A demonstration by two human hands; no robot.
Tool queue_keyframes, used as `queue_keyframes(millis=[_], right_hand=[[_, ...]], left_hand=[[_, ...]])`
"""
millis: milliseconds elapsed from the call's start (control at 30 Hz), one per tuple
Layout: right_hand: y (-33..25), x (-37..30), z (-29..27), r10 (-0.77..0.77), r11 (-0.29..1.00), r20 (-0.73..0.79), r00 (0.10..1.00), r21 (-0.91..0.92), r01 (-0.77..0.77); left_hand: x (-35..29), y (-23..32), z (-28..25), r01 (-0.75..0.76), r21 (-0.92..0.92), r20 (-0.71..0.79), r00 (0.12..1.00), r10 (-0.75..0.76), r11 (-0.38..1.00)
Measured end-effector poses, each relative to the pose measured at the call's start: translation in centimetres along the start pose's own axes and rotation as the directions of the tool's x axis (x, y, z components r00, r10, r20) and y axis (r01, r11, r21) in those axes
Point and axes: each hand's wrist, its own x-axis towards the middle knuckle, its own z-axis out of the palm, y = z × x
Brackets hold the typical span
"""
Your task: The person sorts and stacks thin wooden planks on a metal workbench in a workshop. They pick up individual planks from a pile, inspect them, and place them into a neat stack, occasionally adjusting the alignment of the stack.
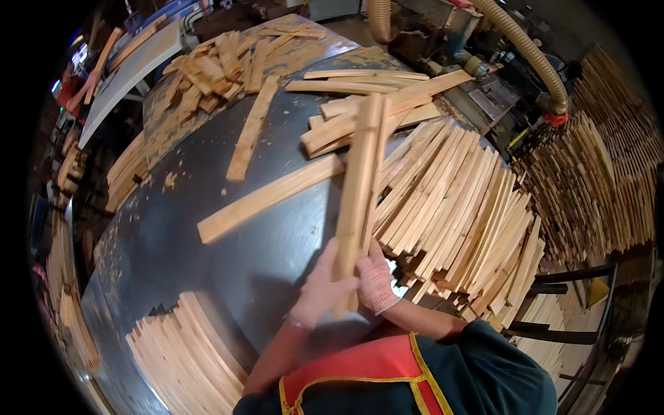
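Note:
Two long wooden slats [358, 180] stand tilted up in front of me, one against the other, above the dark metal table [277, 256]. My left hand [324, 283], in a pale glove, is closed around their lower part from the left. From the right, my gloved right hand [377, 280] grips the same slats near the lower end. To the right, close by my right hand, lies a wide row of slats [449, 200] side by side. Another row of slats [183, 353] lies at the near left. A single slat [270, 197] rests slantwise behind the held ones.
Short offcuts [211, 69] are heaped at the far left of the table. Loose boards [408, 104] cross each other at the back. A ribbed hose [529, 52] hangs over a machine at the far right. Tall wood stacks [581, 187] stand beyond the table's right side.

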Motion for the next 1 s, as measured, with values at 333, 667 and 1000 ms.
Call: queue_keyframes(millis=[333, 667, 1000], right_hand=[[-11.8, 11.5, -8.7, -0.404, 0.672, 0.213, 0.89, -0.59, 0.447], [-17.3, 28.0, -12.3, 0.199, -0.521, 0.505, 0.84, -0.672, 0.527], [-15.9, 28.9, -13.1, 0.152, -0.516, 0.573, 0.806, -0.65, 0.559]], left_hand=[[24.8, 5.0, 5.3, -0.063, 0.508, 0.506, 0.829, -0.238, 0.859], [30.6, 6.0, -5.5, 0.081, 0.979, -0.13, 0.956, 0.263, 0.188], [19.2, 2.4, -17.3, 0.283, 0.873, -0.228, 0.957, -0.182, 0.398]])
